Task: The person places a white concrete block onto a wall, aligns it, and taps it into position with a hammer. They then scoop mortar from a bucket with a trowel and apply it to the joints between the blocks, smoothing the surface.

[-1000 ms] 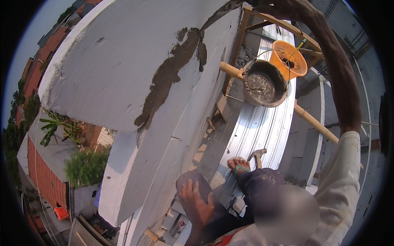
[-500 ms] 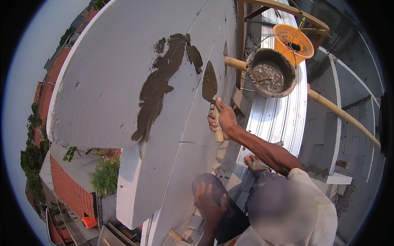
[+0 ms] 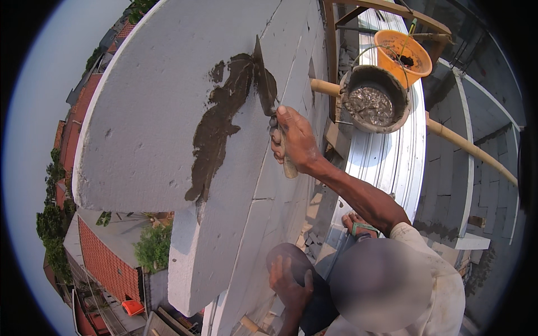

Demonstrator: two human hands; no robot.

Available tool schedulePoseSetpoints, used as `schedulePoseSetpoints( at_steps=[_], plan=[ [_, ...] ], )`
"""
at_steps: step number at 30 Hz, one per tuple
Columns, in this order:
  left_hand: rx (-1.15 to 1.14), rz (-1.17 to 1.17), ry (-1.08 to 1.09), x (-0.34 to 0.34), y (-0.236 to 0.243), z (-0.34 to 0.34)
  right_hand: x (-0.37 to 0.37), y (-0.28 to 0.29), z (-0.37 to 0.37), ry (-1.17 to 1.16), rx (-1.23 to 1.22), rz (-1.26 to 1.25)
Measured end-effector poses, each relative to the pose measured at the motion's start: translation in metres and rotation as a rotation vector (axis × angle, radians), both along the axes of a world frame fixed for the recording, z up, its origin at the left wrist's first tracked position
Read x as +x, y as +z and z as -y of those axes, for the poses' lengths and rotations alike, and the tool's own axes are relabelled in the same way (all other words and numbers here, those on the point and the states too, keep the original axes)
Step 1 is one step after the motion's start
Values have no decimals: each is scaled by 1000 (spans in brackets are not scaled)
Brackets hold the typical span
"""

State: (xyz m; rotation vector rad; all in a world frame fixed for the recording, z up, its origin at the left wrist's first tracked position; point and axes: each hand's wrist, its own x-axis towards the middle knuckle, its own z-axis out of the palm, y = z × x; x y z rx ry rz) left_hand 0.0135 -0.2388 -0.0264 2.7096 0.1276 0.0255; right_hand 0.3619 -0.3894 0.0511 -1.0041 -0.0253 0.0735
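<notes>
One trowel [image 3: 265,78] is in use, held against the top face of a pale grey block wall [image 3: 151,112]. Its blade is flat, pointed and dark with wet mortar, the tip aimed toward the far side; the handle is pale wood, its butt showing below the fist. The right hand [image 3: 294,140] is closed around that handle. The blade touches the right edge of a long, dark, uneven streak of mortar [image 3: 216,126] that runs from the blade toward the near left edge of the wall. The left hand [image 3: 288,280] rests flat on a bent knee [image 3: 286,257], fingers spread, holding nothing. A black bucket [image 3: 374,101] of grey mortar sits far right, with an orange bucket [image 3: 402,56] just beyond it.
</notes>
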Motion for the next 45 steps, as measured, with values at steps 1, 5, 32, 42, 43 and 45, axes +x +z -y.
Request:
schedulePoseSetpoints(
  at_steps=[1, 5, 32, 42, 43, 45],
  plan=[
    [15, 5, -3, 0, 0, 0, 2, -5, -2, -13, -78, 31],
    [24, 10, -7, -2, -4, -1, 0, -35, -10, -40, -268, 239],
    [28, -87, 61, -4, 4, 4, 3, -67, -24, 21, 43, -60],
    [43, -51, 23, 2, 5, 3, -9, -20, 6, 184, 618, -324],
    [29, -61, 26, 3, 6, 4, -7, -12, 8, 213, 633, -284],
    [14, -67, 33, 2, 8, 4, -4, 13, 5, 214, 561, -226]
  ],
)
